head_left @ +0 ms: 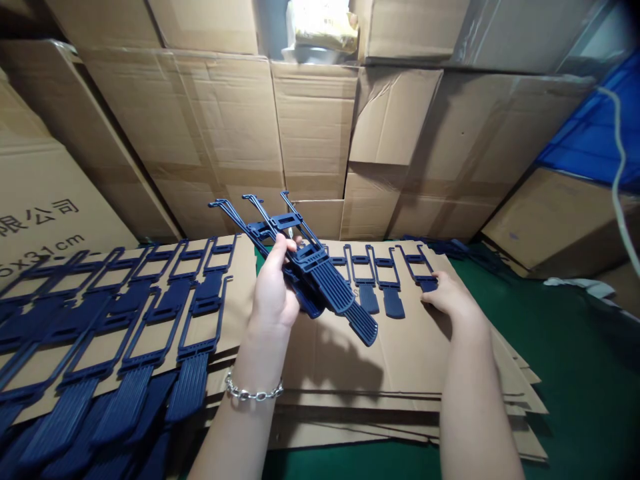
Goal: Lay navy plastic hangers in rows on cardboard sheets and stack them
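My left hand (275, 287) is closed around several dark blue plastic frames with ribbed paddles (327, 283), held fanned out and tilted above the cardboard. Their thin rods point up and left, the ribbed ends down and right. At the right, my right hand (453, 297) has its thumb and fingers closed on the paddle end of a single blue plastic frame (416, 261) lying on the cardboard sheet (400, 360). Between the hands, similar frames (394, 300) lie side by side in a row, partly hidden behind the held bunch.
More blue frames (195, 333) cover the cardboard at the left in overlapping rows, with a pile below. Stacked cardboard sheets rest on a green table surface (575, 347). Large cardboard boxes (225, 120) form a wall behind. A white cable (620, 167) hangs at the right.
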Available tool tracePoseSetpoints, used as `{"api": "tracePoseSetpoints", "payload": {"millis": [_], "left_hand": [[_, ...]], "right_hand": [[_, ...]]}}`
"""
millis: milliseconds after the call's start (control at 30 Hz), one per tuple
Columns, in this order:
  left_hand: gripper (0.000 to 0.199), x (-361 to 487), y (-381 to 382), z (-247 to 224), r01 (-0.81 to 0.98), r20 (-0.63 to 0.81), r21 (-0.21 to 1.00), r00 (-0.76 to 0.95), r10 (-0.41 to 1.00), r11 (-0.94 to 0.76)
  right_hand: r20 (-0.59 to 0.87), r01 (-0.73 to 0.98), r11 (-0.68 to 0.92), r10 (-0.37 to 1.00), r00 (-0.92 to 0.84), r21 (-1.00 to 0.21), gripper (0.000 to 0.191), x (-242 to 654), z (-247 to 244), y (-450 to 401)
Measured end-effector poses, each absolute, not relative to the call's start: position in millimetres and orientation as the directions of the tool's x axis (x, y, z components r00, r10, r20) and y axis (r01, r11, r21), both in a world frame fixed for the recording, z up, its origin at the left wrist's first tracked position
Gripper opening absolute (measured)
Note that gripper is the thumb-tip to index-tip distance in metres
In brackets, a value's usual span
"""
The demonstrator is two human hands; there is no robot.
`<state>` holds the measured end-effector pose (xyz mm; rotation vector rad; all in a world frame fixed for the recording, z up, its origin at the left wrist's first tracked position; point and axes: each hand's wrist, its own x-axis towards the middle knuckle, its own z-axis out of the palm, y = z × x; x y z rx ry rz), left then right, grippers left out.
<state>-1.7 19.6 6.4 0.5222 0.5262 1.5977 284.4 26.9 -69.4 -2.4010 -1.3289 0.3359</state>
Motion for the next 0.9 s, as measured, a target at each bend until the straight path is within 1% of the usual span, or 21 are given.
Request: {"api": "tracePoseSetpoints", "payload": {"millis": [100, 233, 400, 567, 700, 733, 800, 867, 900], "left_hand": [[0.026, 0, 19, 5, -0.766, 0.035, 0.637, -0.082, 0.996, -0.085], [0.024, 1, 20, 3, -0.736, 0.016, 0.672, -0.100, 0.995, -0.084], [0.024, 2, 22, 2, -0.749, 0.003, 0.659, -0.086, 0.996, -0.066], [0.022, 3, 19, 3, -0.712, 0.014, 0.699, -0.073, 0.997, -0.062], [0.021, 4, 17, 2, -0.683, 0.047, 0.729, -0.017, 0.999, -0.046], [0.021, 4, 17, 1, -0.681, 0.058, 0.731, -0.009, 0.998, -0.048], [0.021, 6, 17, 0, -0.680, 0.063, 0.732, 0.002, 0.998, -0.045], [0.021, 7, 16, -1, -0.683, 0.049, 0.729, 0.013, 0.999, -0.027], [0.022, 8, 16, -1, -0.685, 0.042, 0.728, 0.020, 0.999, -0.017]], "right_hand": [[-0.066, 0.790, -0.509, 0.851, 0.521, -0.342, 0.059, 285, -69, 28], [-0.130, 0.798, -0.502, 0.863, 0.489, -0.334, 0.066, 284, -69, 30], [-0.089, 0.817, -0.479, 0.874, 0.477, -0.322, 0.064, 284, -74, 30], [-0.047, 0.776, -0.444, 0.878, 0.476, -0.448, 0.070, 288, -78, 29], [-0.102, 0.730, -0.460, 0.872, 0.479, -0.505, 0.081, 286, -64, 19], [-0.081, 0.731, -0.436, 0.881, 0.467, -0.525, 0.083, 282, -56, 14], [-0.008, 0.734, -0.334, 0.912, 0.410, -0.592, 0.081, 269, -37, 3], [0.028, 0.702, -0.190, 0.958, 0.286, -0.686, 0.073, 250, -18, -10], [0.015, 0.676, -0.123, 0.981, 0.195, -0.726, 0.068, 239, -10, -16]]}}
